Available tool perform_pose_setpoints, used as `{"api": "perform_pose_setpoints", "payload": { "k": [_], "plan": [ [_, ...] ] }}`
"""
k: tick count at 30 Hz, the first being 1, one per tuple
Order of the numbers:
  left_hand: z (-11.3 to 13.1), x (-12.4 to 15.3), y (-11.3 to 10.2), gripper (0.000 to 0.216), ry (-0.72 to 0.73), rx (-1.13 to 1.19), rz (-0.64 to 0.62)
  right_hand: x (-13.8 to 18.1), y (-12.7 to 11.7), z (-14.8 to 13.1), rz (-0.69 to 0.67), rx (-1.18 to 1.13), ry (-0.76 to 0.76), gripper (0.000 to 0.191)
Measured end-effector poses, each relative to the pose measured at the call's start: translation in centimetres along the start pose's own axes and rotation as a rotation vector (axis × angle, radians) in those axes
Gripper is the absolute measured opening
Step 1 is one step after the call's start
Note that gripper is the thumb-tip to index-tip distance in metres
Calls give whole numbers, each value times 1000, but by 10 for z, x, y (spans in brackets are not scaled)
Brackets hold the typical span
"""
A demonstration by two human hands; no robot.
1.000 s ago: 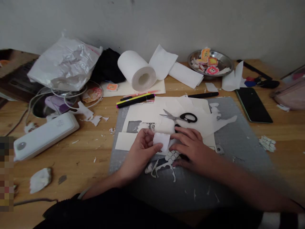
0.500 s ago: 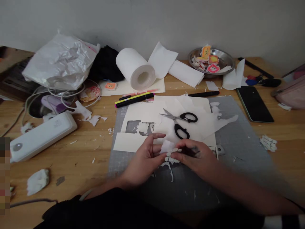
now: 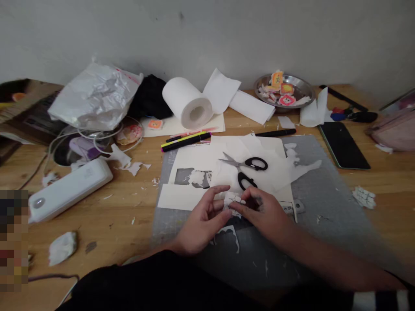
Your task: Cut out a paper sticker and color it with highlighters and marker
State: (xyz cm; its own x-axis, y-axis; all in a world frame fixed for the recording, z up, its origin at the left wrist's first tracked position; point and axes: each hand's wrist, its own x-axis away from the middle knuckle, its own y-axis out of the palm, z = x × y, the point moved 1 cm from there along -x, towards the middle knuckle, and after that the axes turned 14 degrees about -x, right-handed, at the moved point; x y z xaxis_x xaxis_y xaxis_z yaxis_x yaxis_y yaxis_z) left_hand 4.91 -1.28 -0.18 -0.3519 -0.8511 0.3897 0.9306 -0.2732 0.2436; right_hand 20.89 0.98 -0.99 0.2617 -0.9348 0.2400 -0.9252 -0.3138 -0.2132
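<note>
Between my two hands is a small white paper cutout with dark outlined blocks on it. My left hand pinches its left side, the index finger stretched above it. From the other side my right hand grips it between thumb and fingers. Just beyond them, open-bladed scissors with black handles lie on white paper sheets. A curly paper scrap rests on the grey cutting mat below my hands.
A white tape roll, markers and a metal bowl of coloured cutouts stand behind. On the right lie a phone and another block-patterned cutout. A white power bank and a plastic bag are at left.
The paper cutout has turned slightly in my fingers and sits a little higher. The curly scrap now lies apart below my hands. My view has tilted up slightly.
</note>
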Motion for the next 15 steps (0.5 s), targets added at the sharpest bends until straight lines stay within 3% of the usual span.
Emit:
{"api": "perform_pose_setpoints", "payload": {
  "k": [5, 9, 15],
  "plan": [
    [0, -4, 1, 57, 21, 1, 59, -4, 3, 4, 53, -79, -41, 29],
    [0, -5, 0, 56, 110, -51, 46, -4, 3, 1, 19, -184, -48, 36],
    [0, -1, -3, 50, 206, -176, 67, -2, 3, 0, 44, -171, -57, 39]
  ]
}}
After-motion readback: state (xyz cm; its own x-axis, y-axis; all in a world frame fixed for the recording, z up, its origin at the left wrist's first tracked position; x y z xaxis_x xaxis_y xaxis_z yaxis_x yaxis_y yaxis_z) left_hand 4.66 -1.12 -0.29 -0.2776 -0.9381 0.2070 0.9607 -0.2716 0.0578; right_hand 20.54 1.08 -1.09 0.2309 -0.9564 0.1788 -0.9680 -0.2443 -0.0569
